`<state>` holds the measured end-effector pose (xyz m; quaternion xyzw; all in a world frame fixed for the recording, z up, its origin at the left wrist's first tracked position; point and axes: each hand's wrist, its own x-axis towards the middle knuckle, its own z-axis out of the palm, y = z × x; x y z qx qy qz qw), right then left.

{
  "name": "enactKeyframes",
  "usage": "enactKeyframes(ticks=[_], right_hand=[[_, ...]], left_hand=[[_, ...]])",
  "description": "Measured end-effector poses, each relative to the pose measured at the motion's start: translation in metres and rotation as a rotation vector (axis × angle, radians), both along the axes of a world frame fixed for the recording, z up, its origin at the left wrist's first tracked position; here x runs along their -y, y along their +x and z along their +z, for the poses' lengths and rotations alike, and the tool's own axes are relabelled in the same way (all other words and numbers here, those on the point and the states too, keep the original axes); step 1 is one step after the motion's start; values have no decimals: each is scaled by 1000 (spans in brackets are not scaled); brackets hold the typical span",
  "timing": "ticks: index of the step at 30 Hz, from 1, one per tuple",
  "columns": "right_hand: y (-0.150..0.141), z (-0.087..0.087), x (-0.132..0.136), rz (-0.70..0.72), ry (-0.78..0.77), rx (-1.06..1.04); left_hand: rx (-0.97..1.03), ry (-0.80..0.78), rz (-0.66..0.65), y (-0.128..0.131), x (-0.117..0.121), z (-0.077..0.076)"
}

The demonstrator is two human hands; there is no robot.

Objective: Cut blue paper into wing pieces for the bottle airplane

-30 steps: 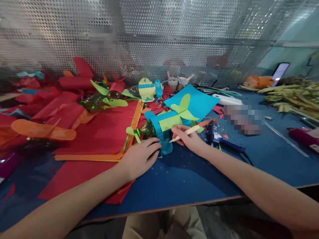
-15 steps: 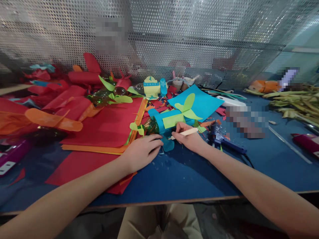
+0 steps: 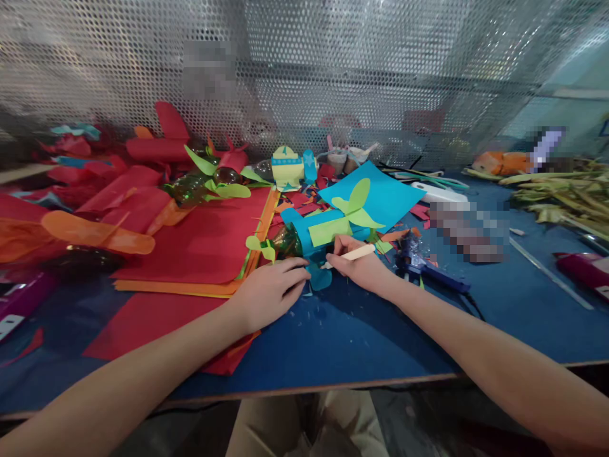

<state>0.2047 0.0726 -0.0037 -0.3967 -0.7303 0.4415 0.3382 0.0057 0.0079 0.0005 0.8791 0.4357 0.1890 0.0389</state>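
A green plastic bottle [image 3: 289,241] wrapped in blue paper lies on its side as a toy plane. It has a light green propeller [image 3: 261,245], a light green strip [image 3: 329,231] and light green tail fins [image 3: 364,216]. My right hand [image 3: 356,263] is closed around a cream-coloured pen [image 3: 360,252], its tip angled at the blue paper wing [image 3: 321,279] on the near side. Flat beside that wing, my left hand [image 3: 271,289] has its fingers stretched out, fingertips touching the wing's left edge. Whether the pen tip touches paper is too small to tell.
A blue sheet [image 3: 380,190] lies behind the plane. Left are stacked red and orange sheets [image 3: 204,247] and several paper-covered bottle planes [image 3: 157,146]. A blue glue gun [image 3: 428,273] with its cord lies right, near a white stick-like device [image 3: 440,192] and dried stalks [image 3: 561,197].
The view has shifted very slightly. Both hands and the plane stay nearly in place, with the pen still in my right hand.
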Motion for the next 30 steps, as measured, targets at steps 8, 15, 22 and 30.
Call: enactKeyframes(ticks=[8, 15, 22, 30], right_hand=[[0, 0, 0, 1, 22, 3], [0, -3, -1, 18, 22, -20], [0, -3, -1, 20, 27, -29], [0, -3, -1, 23, 0, -24]], left_hand=[[-7, 6, -8, 0, 0, -1], [-14, 9, -9, 0, 0, 0], [-10, 14, -12, -1, -1, -2], [-5, 11, -11, 0, -1, 0]])
